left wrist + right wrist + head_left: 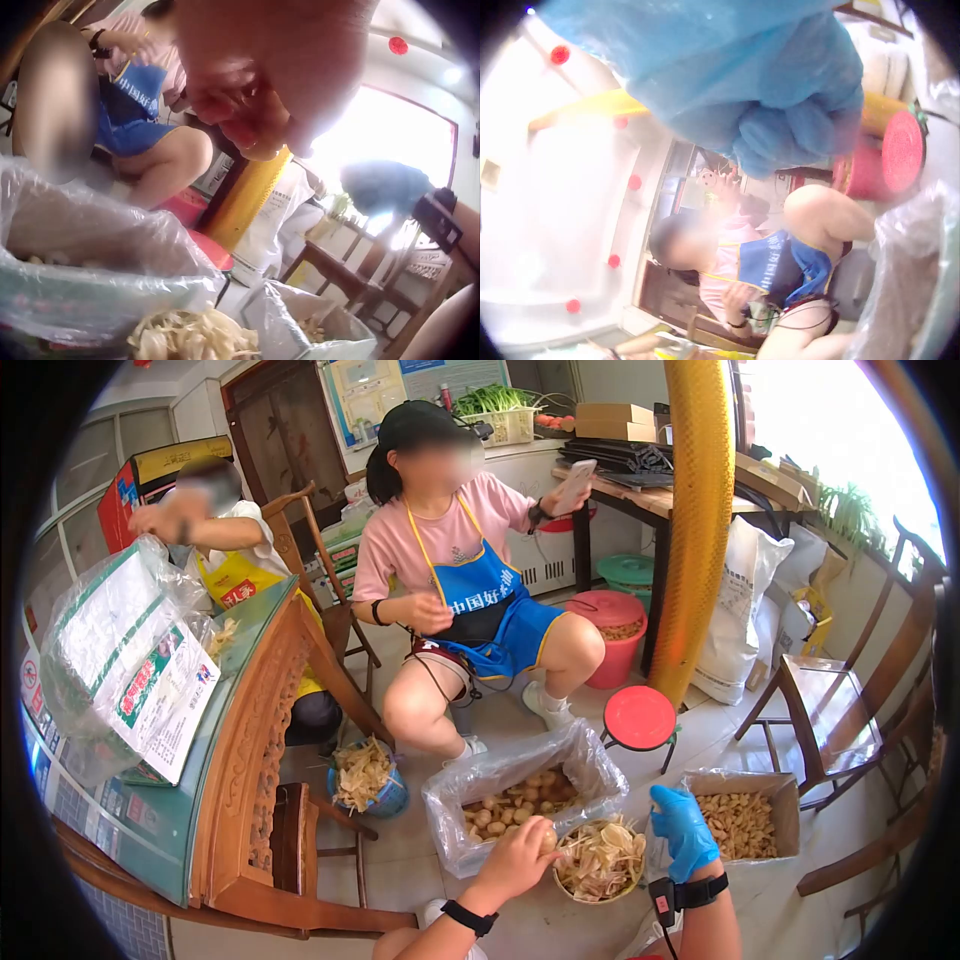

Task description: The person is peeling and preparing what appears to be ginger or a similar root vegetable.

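Observation:
In the head view my bare left hand [512, 868] pinches a pale, rounded garlic bulb [548, 838], beside a bowl of papery peelings [600, 860]. The left wrist view shows those fingertips [240, 135] bunched closely together, hiding most of the bulb. My right hand [686, 832], in a blue glove, is raised between that bowl and the box of small tan cloves [738, 825]. Its gloved fingers [780, 139] are curled in the right wrist view, with nothing showing between them. Ahead of my left hand, a plastic-lined box [450, 800] contains round tan bulbs [515, 805].
Facing me, a seated person [470, 570] in a blue apron holds a phone [575, 485]. Another person [230, 540] works behind the glass-topped table [240, 630] at left. A red stool [640, 718], a blue bin of peelings [365, 775] and a wooden chair [830, 710] stand around the boxes.

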A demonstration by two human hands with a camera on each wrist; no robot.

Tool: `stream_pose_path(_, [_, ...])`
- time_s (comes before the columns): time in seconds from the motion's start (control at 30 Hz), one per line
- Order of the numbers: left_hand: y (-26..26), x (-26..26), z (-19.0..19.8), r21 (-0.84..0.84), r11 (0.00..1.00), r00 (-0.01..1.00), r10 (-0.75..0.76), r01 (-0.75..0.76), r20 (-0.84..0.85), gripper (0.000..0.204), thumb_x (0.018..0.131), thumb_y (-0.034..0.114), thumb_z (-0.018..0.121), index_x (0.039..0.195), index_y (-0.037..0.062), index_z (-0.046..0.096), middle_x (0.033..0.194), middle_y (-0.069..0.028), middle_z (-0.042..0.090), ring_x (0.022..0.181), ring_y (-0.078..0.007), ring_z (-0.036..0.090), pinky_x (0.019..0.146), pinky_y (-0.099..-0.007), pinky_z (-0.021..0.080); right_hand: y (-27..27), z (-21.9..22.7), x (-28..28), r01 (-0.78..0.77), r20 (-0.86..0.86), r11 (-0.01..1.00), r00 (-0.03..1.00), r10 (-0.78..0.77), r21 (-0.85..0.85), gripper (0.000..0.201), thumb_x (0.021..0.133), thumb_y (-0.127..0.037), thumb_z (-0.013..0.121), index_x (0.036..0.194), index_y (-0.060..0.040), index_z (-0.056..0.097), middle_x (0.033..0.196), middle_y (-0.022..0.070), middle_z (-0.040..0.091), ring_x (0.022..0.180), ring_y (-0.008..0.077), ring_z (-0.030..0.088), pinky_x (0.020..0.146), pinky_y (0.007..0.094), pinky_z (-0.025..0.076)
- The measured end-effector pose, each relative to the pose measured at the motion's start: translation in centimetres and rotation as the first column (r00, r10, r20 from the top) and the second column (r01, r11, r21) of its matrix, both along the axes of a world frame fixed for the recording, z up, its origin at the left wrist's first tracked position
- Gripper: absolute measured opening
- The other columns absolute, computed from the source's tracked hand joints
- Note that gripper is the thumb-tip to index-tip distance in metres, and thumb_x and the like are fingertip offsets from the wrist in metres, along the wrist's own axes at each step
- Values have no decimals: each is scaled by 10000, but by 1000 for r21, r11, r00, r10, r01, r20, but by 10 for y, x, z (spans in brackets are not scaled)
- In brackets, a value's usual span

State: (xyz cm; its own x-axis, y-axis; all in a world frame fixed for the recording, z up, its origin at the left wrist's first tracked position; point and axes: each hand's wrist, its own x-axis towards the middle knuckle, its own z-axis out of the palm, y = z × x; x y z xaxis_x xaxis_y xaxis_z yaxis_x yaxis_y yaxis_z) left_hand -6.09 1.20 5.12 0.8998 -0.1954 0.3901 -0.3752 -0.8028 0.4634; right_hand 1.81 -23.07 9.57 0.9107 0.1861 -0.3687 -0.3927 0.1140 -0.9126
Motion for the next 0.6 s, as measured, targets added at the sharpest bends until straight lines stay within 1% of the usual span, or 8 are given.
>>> stream_pose_path(0.1, [-7, -3, 20, -226, 970, 981, 50, -93, -190, 488, 801, 299, 694, 1142, 19, 487, 1106, -150, 541, 917, -272, 587, 769, -336, 486, 9, -22, 0, 253, 86, 967, 965, -249, -39, 242, 863, -291, 583, 796, -59, 590, 654, -35, 498, 575, 116, 448, 566, 266, 408])
stream_pose_path(0.17, [-12, -3, 22, -363, 919, 950, 34, -151, -311, 458, 810, 310, 691, 1122, 29, 507, 1072, -133, 564, 901, -229, 592, 757, -303, 483, 11, -59, 1, 99, 372, 831, 918, 136, -548, 287, 866, -290, 580, 784, -17, 606, 655, 54, 577, 556, 197, 495, 562, 334, 433])
stream_pose_path(0.2, [-15, -2, 21, -464, 867, 936, 5, -179, -352, 410, 826, 302, 680, 1091, 29, 528, 1013, -100, 580, 878, -187, 582, 749, -275, 471, 20, -46, -2, 113, 352, 626, 895, 272, -771, 290, 844, -287, 601, 812, 0, 620, 705, 170, 623, 608, 312, 557, 608, 384, 454])
stream_pose_path(0.27, [-20, 0, 9, -563, 798, 918, -32, -215, -395, 365, 841, 295, 669, 1060, 28, 549, 954, -67, 597, 856, -145, 572, 740, -247, 458, 28, -42, -5, 105, 340, 617, 899, 277, -780, 268, 831, -275, 611, 822, -8, 628, 730, 195, 617, 646, 350, 568, 627, 393, 460])
stream_pose_path(0.33, [-22, 8, -4, -842, 462, 894, -195, -279, -403, 304, 866, 288, 648, 1011, 33, 570, 857, -2, 582, 759, -71, 551, 637, -200, 442, 34, -41, -4, 82, 298, 621, 920, 253, -780, 256, 775, -251, 664, 835, -4, 629, 750, 208, 621, 729, 373, 611, 663, 405, 472])
stream_pose_path(0.37, [-21, 7, -7, -843, 457, 893, -195, -283, -406, 304, 866, 288, 648, 1011, 33, 570, 857, -2, 582, 759, -71, 551, 637, -200, 442, 35, -44, -4, 78, 294, 617, 921, 256, -783, 256, 775, -251, 664, 835, -4, 629, 750, 208, 621, 729, 373, 611, 663, 405, 472])
stream_pose_path(0.43, [-19, 9, 3, -847, 271, 791, -311, -457, -527, 277, 885, 292, 623, 1021, 55, 582, 840, 26, 572, 683, -39, 503, 580, -180, 388, 36, -54, 1, 45, 285, 636, 917, 280, -770, 260, 736, -242, 697, 841, -14, 631, 776, 215, 626, 754, 372, 617, 685, 409, 479])
stream_pose_path(0.6, [-19, 12, 2, -826, 145, 740, -381, -545, -555, 288, 907, 305, 584, 1043, 53, 549, 903, -3, 580, 718, -52, 507, 633, -203, 415, 30, -79, -1, -10, 273, 546, 858, 435, -838, 322, 712, -243, 712, 937, -23, 642, 847, 220, 636, 827, 367, 619, 739, 412, 484])
